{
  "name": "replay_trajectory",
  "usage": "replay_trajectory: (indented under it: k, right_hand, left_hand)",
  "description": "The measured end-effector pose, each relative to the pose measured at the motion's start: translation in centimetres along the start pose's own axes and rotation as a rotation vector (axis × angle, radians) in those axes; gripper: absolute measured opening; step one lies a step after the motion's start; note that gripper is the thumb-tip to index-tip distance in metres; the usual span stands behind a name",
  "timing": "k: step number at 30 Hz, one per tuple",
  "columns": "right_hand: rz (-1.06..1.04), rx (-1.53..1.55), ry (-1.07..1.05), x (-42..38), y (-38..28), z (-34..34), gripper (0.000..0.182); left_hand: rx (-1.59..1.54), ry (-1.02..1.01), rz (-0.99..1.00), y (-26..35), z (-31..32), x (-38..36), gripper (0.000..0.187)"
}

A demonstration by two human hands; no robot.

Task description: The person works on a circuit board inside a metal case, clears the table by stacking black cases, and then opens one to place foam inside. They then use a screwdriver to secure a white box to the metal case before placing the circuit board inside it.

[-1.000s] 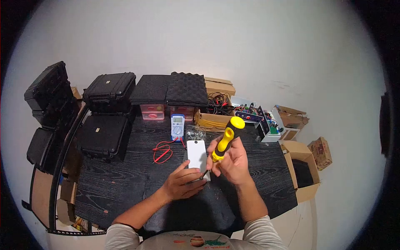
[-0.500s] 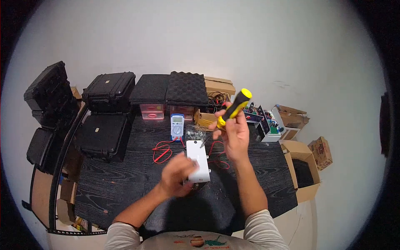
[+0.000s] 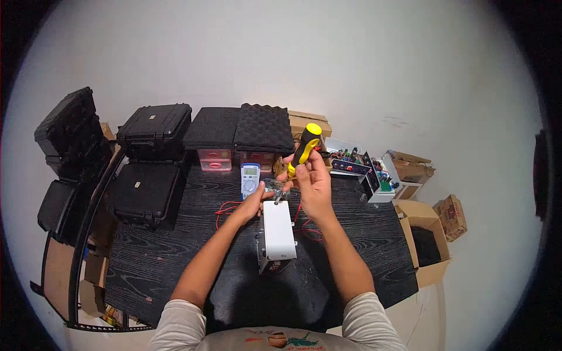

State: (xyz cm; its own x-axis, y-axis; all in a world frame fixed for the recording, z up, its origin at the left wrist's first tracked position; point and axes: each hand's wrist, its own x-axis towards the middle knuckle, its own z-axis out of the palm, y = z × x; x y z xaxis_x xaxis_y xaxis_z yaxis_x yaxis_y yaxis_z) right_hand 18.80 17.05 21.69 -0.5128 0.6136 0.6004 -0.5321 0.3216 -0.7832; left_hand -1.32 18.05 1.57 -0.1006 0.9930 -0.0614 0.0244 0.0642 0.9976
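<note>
A yellow and black screwdriver (image 3: 305,151) is held in my right hand (image 3: 313,184), its fingers wrapped round the handle and the shaft pointing down. The tip meets the far end of a white-topped box (image 3: 278,231), which stands on the dark table in front of me. Beside that far end is my left hand (image 3: 254,202), its fingers bent near the box's far left corner; what they grip, if anything, is hidden. A clear plastic item (image 3: 274,188) lies just beyond the box. The blue and white multimeter (image 3: 250,179) is behind my left hand.
Black hard cases (image 3: 146,193) are stacked at the left. Foam sheets (image 3: 263,127) lie on small drawers (image 3: 215,159) at the back. Opened devices with circuit boards (image 3: 383,181) are at the back right. An open cardboard box (image 3: 422,240) stands at the right, and red leads (image 3: 225,209) lie on the table (image 3: 369,245).
My left hand has moved from over the box's near left side to its far end. My right hand and the screwdriver have shifted left, and the screwdriver is more upright.
</note>
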Motion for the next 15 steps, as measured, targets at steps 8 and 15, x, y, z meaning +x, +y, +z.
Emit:
replay_trajectory:
  k: [8, 15]
  right_hand:
    - [-0.035, 0.020, -0.075, 0.5, 0.4, -0.4, 0.041]
    - [0.098, -0.056, -0.063, 0.5, -0.3, -0.1, 0.043]
  left_hand:
    - [0.082, 0.248, 0.410, 5.7, 0.9, -6.7, 0.056]
    - [0.388, 0.386, 0.901, 9.7, 3.1, -11.9, 0.019]
